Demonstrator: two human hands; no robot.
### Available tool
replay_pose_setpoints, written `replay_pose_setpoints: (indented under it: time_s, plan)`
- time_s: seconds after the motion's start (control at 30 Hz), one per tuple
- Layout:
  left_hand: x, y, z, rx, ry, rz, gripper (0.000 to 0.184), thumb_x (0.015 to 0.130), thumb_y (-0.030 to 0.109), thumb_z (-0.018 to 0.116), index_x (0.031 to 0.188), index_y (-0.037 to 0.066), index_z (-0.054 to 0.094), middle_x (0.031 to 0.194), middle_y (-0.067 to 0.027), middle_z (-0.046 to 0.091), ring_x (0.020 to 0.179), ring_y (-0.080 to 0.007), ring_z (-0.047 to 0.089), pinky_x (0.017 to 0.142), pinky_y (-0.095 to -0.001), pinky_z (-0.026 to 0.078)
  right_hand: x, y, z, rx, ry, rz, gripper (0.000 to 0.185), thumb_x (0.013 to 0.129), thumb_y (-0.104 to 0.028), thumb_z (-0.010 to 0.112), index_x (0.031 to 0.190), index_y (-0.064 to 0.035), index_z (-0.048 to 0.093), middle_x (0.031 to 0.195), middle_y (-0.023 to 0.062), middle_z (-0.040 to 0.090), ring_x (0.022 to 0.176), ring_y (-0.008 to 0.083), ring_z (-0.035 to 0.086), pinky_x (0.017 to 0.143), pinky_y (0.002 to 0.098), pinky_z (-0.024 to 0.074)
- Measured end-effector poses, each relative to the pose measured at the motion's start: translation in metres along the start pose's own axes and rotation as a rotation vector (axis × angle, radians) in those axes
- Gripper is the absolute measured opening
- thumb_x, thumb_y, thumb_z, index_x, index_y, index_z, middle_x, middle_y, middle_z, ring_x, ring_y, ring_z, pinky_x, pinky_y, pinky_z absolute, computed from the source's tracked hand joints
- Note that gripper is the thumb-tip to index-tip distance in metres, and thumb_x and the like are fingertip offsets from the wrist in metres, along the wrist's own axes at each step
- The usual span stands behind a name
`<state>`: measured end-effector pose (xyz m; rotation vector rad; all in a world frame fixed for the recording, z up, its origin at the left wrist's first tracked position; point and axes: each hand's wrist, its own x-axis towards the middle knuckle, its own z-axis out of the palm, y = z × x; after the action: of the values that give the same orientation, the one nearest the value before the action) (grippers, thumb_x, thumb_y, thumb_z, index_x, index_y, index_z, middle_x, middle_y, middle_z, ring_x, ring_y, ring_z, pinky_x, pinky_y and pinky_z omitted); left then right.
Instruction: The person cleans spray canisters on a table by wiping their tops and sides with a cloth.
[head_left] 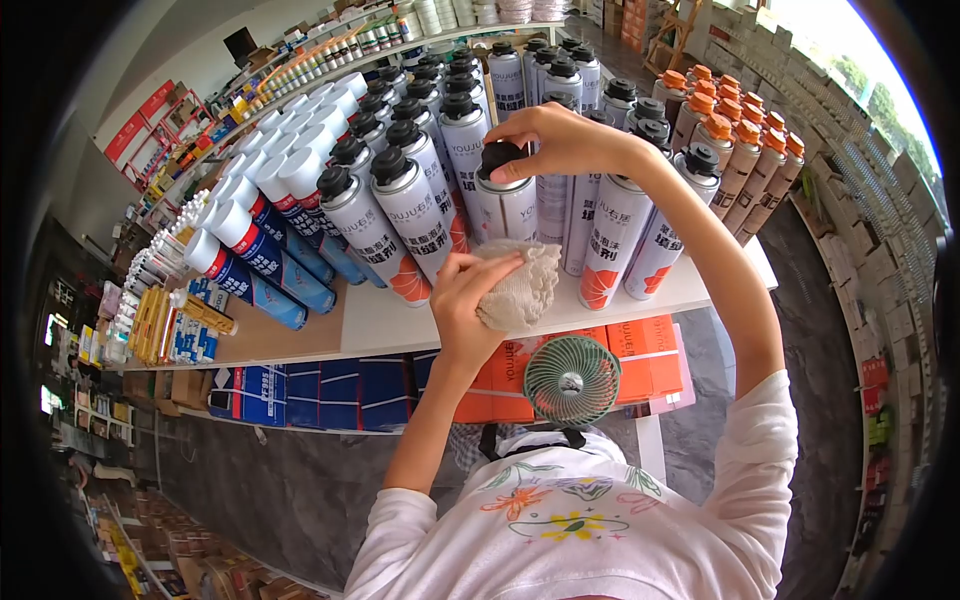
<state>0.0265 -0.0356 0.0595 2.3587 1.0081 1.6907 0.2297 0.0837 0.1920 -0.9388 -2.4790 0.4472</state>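
My right hand (565, 142) is closed round the black cap of a white spray can (506, 212), its fingers on the cap's top and side. The can stands upright near the shelf's front edge. In my left hand (468, 303) is a crumpled beige cloth (522, 285), pressed against the lower part of that can. Similar cans (410, 212) with black caps and orange marks stand to the left, and others (613, 240) to the right.
Blue tubes with white caps (265, 250) fill the shelf's left part. Brown cans with orange caps (740, 150) stand at the right. Under the white shelf (385, 330) are orange boxes (640, 357) and blue boxes (335, 392). A green fan (571, 380) hangs at my chest.
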Motion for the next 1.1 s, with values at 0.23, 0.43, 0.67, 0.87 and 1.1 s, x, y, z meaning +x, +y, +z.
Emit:
replay_pose_setpoints:
  time_s: [0.23,0.43,0.67,0.87,1.1]
  plan:
    - [0.042,-0.012,-0.001,0.287,0.147,0.292,0.050,0.058,0.014,0.083,0.108,0.010,0.078,0.116,0.0030,0.075,0.088,-0.0186,0.060,0.082,-0.0315,0.049,-0.003,-0.022,0.015,-0.057,0.252,0.028,0.045,0.072,-0.035,0.080,0.098,0.0025,0.077,0.070,0.0200,0.069,0.063,0.0291,0.067,0.065,0.0361,0.0552]
    - [-0.020,-0.036,0.029,0.262,-0.059,0.216,0.051,0.058,0.007,0.080,0.109,0.012,0.078,0.116,0.0043,0.075,0.087,-0.0182,0.059,0.082,-0.0323,0.048,-0.003,-0.033,0.022,-0.128,0.290,0.214,0.048,0.073,-0.033,0.082,0.104,0.0027,0.075,0.078,0.0194,0.069,0.066,0.0273,0.067,0.068,0.0378,0.0550]
    - [0.025,-0.025,0.011,0.278,0.036,0.263,0.049,0.059,0.003,0.075,0.107,0.010,0.078,0.112,0.0039,0.076,0.086,-0.0193,0.059,0.081,-0.0324,0.048,0.003,-0.039,0.035,-0.130,0.379,0.191,0.037,0.075,-0.031,0.078,0.081,0.0047,0.073,0.061,0.0174,0.064,0.055,0.0306,0.065,0.061,0.0398,0.0550]
    - [0.013,-0.028,0.021,0.310,0.183,0.289,0.037,0.069,0.015,0.072,0.105,0.015,0.080,0.111,0.0072,0.076,0.084,-0.0161,0.059,0.076,-0.0291,0.049,0.003,-0.045,0.048,-0.291,0.471,0.173,0.040,0.077,-0.033,0.078,0.073,0.0069,0.071,0.062,0.0179,0.065,0.054,0.0322,0.065,0.061,0.0394,0.0557]
    - [-0.039,-0.047,0.042,0.341,0.080,0.237,0.037,0.072,0.009,0.066,0.106,0.014,0.079,0.111,0.0083,0.075,0.087,-0.0170,0.059,0.077,-0.0308,0.047,0.005,-0.046,0.052,-0.365,0.505,0.164,0.041,0.078,-0.032,0.078,0.068,0.0058,0.069,0.059,0.0187,0.063,0.054,0.0336,0.064,0.060,0.0406,0.0558]
